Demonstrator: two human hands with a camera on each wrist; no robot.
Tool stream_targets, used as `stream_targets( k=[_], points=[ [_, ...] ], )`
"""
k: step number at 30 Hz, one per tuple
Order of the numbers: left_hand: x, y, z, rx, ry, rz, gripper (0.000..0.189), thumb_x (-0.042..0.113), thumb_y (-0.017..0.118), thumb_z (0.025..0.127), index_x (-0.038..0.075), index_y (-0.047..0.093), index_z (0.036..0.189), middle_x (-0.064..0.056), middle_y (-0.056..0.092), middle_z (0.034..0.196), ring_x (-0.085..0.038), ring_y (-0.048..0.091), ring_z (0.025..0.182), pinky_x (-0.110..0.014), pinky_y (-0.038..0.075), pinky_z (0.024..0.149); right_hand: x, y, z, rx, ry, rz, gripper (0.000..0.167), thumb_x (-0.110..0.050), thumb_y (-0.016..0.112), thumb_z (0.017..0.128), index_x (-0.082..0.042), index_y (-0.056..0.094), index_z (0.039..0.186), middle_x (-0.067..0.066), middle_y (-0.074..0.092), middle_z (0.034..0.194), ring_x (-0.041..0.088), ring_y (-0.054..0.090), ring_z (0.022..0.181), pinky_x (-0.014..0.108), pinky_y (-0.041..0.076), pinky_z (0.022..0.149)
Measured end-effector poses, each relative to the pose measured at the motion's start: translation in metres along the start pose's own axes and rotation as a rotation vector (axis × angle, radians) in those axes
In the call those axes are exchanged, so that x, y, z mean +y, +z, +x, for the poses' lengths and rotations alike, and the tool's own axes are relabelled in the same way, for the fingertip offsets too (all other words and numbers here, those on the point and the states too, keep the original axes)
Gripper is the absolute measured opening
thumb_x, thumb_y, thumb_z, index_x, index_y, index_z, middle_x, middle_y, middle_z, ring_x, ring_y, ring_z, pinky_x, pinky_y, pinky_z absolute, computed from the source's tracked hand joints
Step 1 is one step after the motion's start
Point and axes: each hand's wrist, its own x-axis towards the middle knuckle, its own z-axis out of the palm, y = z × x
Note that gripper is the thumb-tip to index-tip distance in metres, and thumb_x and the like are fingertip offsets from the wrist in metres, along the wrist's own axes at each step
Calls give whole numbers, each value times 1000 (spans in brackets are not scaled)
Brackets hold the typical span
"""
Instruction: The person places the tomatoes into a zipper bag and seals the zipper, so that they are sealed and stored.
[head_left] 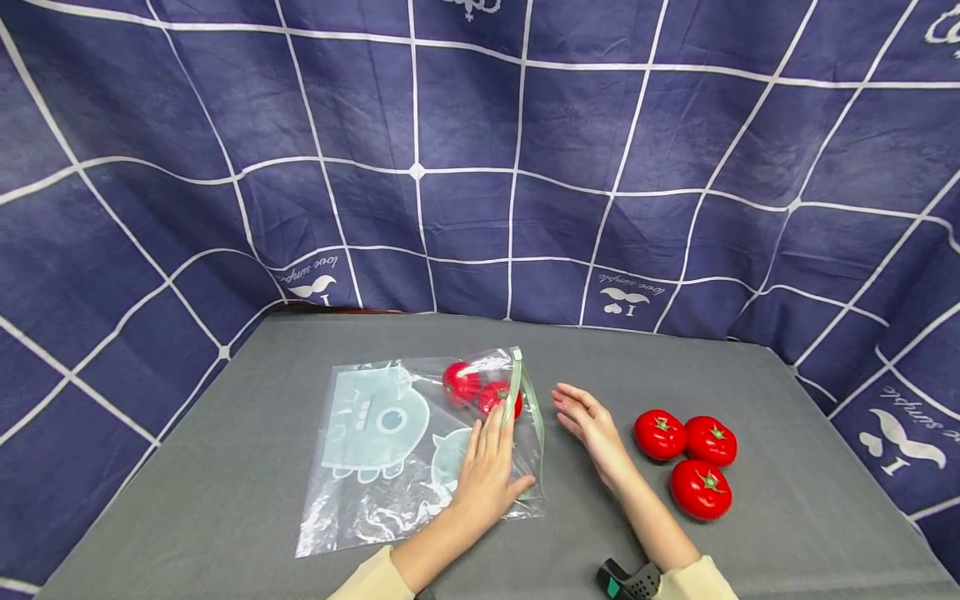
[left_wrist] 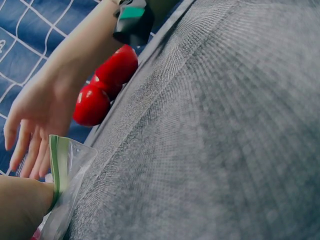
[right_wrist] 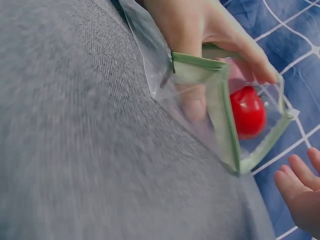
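- Background: blue curtain (head_left: 465,217), white grid lines; grey-covered table (head_left: 225,467) before it.
- Clear zip bag (head_left: 375,425), green-edged mouth facing right, flat on table; two red tomatoes (head_left: 461,383) inside, near mouth.
- Left hand (head_left: 483,471): at bag mouth, fingers extended, thumb spread away; right wrist view shows mouth gaping.
- Right hand (head_left: 596,429): fingers loosely extended, holding nothing, between bag and three loose tomatoes (head_left: 705,446), which sit clustered on table.
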Motion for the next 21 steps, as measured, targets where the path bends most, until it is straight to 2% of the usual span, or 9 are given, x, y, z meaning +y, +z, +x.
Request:
stream_targets(
  k=[4, 6, 10, 12, 14, 21],
  points=[
    [1, 0, 0, -3, -5, -7, 97, 47, 77, 60, 2, 34, 135, -13, 31, 144, -23, 31, 133, -40, 28, 108, -12, -9, -9, 3, 14, -29, 47, -21, 46, 94, 6, 38, 132, 29, 40, 135, -1, 54, 107, 19, 46, 92],
    [1, 0, 0, -4, -8, -12, 98, 47, 77, 60, 2, 34, 135, -13, 31, 144, -23, 30, 134, -40, 28, 108, -19, -12, -13, 10, 15, -57, 45, -20, 46, 94, 4, 39, 132, 24, 43, 134, -6, 54, 104, 18, 45, 92],
    [1, 0, 0, -5, -12, -16, 99, 47, 76, 61, 1, 32, 137, -14, 31, 144, -23, 30, 134, -41, 28, 108, -31, -22, -23, 14, -34, -114, 44, -18, 45, 95, 7, 38, 131, -1, 56, 122, -9, 53, 103, 14, 45, 90],
    [1, 1, 0, -4, -13, -15, 100, 47, 76, 61, 1, 31, 137, -14, 31, 144, -24, 30, 134, -41, 28, 108, -35, -28, -27, 10, -80, -136, 44, -16, 44, 95, 10, 38, 130, -15, 57, 114, -10, 53, 103, 11, 44, 88],
    [1, 1, 0, -4, -15, -17, 100, 47, 76, 60, 1, 31, 137, -14, 31, 144, -24, 30, 133, -41, 28, 108, -39, -34, -32, 14, -124, -152, 43, -14, 44, 95, 12, 38, 129, -23, 56, 109, -11, 53, 103, 9, 44, 87],
    [1, 0, -1, -8, -13, -12, 98, 47, 76, 60, 2, 33, 136, -14, 31, 144, -24, 31, 133, -41, 28, 108, -51, -59, -46, 79, -197, -226, 40, -16, 43, 95, 8, 41, 128, -23, 56, 111, -11, 52, 106, 4, 41, 87]
  ],
)
